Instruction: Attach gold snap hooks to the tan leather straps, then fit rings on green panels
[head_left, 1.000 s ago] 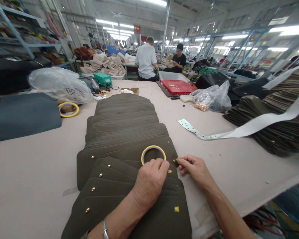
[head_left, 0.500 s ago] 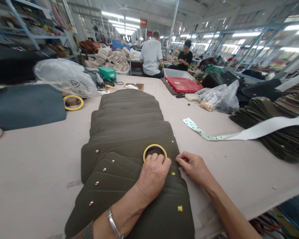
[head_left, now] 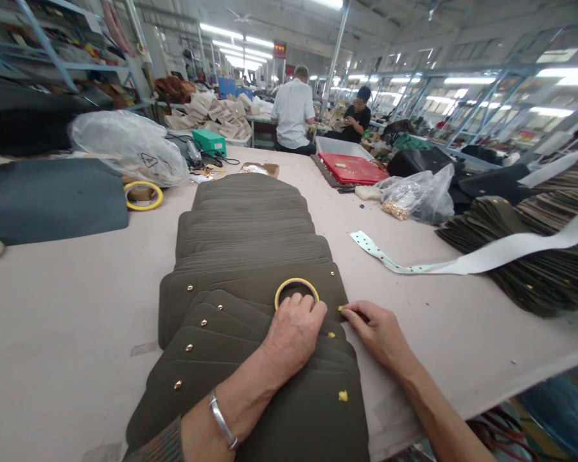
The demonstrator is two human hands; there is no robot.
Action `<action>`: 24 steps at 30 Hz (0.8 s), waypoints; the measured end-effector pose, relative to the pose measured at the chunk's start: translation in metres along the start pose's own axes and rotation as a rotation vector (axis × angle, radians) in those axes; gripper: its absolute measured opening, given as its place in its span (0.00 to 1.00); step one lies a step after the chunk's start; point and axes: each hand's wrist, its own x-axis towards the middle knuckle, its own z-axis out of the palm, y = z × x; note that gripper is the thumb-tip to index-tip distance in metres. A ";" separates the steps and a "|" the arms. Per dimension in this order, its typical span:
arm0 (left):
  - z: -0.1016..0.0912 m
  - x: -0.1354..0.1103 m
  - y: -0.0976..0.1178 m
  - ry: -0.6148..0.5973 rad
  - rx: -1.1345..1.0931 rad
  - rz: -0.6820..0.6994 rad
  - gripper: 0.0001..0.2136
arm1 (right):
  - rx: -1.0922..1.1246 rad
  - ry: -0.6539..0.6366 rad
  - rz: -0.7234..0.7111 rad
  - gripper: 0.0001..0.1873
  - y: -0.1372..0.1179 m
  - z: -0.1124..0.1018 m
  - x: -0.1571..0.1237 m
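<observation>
A long overlapping row of dark olive flap pieces (head_left: 250, 237) with brass studs runs down the table toward me. A yellow tape roll (head_left: 297, 290) lies on one of the near pieces. My left hand (head_left: 293, 333) rests curled on the pieces, its fingers on the near edge of the roll. My right hand (head_left: 378, 330) pinches a small yellow bit (head_left: 341, 308) at the right corner of a piece. Another yellow bit (head_left: 342, 396) sits on the nearest piece.
A white punched strip (head_left: 462, 260) lies to the right, beside stacks of dark pieces (head_left: 534, 256). A plastic bag of brass parts (head_left: 414, 192), a red tray (head_left: 354, 168), a second tape roll (head_left: 143, 196) and a dark mat (head_left: 48, 199) lie around. Two people work at the far end.
My right hand has lowered its pinch onto the corner of a piece. My left hand stays on the tape roll. The view has shifted slightly.
</observation>
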 end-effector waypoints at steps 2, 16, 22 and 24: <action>-0.002 0.000 0.000 0.004 -0.015 0.012 0.07 | -0.066 -0.011 -0.011 0.13 -0.005 0.003 0.005; -0.013 -0.004 -0.011 0.045 -0.121 0.053 0.06 | -0.251 -0.161 -0.009 0.11 -0.028 0.000 0.008; -0.012 -0.008 -0.013 0.058 -0.100 0.040 0.08 | -0.238 -0.203 0.069 0.08 -0.036 -0.005 -0.008; -0.014 -0.009 -0.011 0.063 -0.093 0.043 0.09 | -0.228 -0.177 0.075 0.06 -0.035 -0.003 -0.011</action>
